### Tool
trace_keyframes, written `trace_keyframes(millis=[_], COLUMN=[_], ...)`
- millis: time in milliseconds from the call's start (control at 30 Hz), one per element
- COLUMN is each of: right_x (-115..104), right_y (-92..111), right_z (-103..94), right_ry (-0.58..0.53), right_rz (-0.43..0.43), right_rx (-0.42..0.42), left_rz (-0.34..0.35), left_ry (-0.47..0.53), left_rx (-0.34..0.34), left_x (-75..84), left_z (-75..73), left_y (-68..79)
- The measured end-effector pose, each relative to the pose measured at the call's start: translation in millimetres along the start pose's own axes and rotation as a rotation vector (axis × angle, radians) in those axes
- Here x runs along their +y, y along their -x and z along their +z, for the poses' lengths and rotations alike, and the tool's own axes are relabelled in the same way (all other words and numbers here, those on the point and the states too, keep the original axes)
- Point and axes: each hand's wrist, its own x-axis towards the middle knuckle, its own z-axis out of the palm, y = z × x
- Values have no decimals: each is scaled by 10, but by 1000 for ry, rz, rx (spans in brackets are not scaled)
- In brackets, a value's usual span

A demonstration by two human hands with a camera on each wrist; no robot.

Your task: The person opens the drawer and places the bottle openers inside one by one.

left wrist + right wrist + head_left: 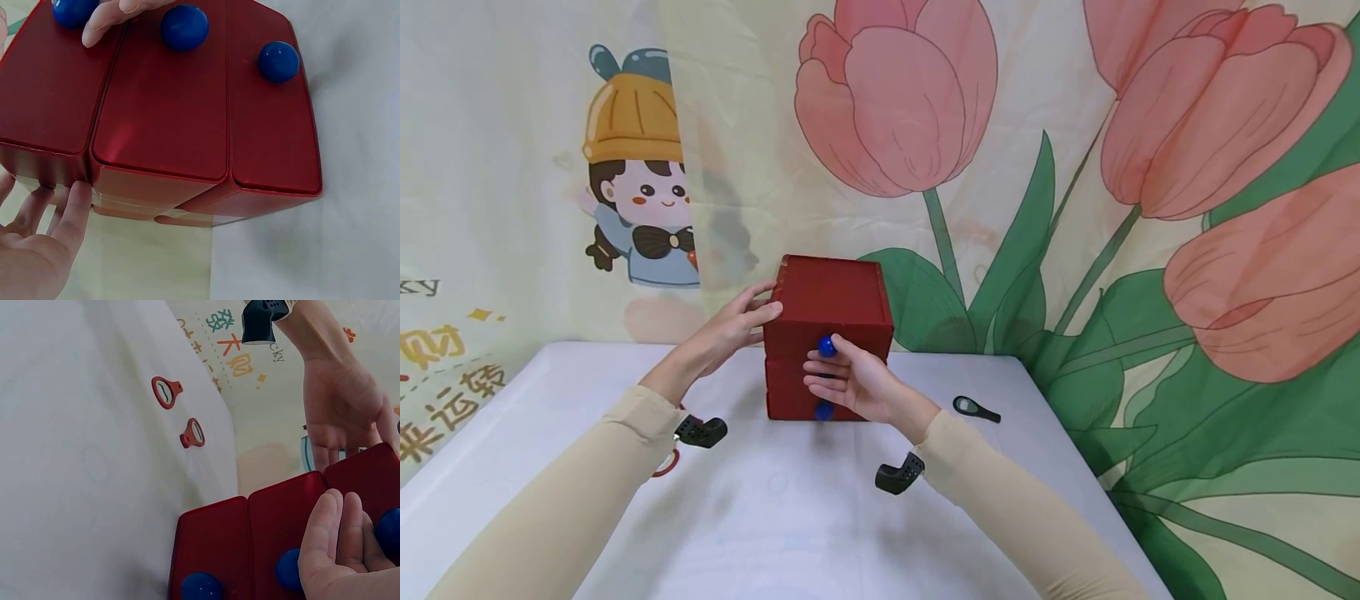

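Note:
A red box of three stacked drawers stands on the table, each drawer front bearing a round blue knob. My right hand is at the top knob, thumb above it and forefinger below, pinching it. Its other fingers stretch out in front of the middle knob. The bottom knob shows free of the hand. My left hand touches the box's left side near the upper edge with fairly straight fingers. All the drawer fronts look closed.
To the right of the box lies a small black magnifying glass. Two red-framed magnifying glasses, one beside the other, lie left of it, partly behind my left forearm in the head view. A printed curtain hangs behind the white table.

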Motion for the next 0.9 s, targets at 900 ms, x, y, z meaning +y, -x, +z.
trace_keyframes(millis=[900], right_x=[-55], right_y=[-12], right_z=[-86], right_ry=[30], right_rz=[14], right_rx=[-28], left_rz=[-20], left_ry=[-22], left_rx=[21], left_x=[88], left_z=[55], left_y=[10])
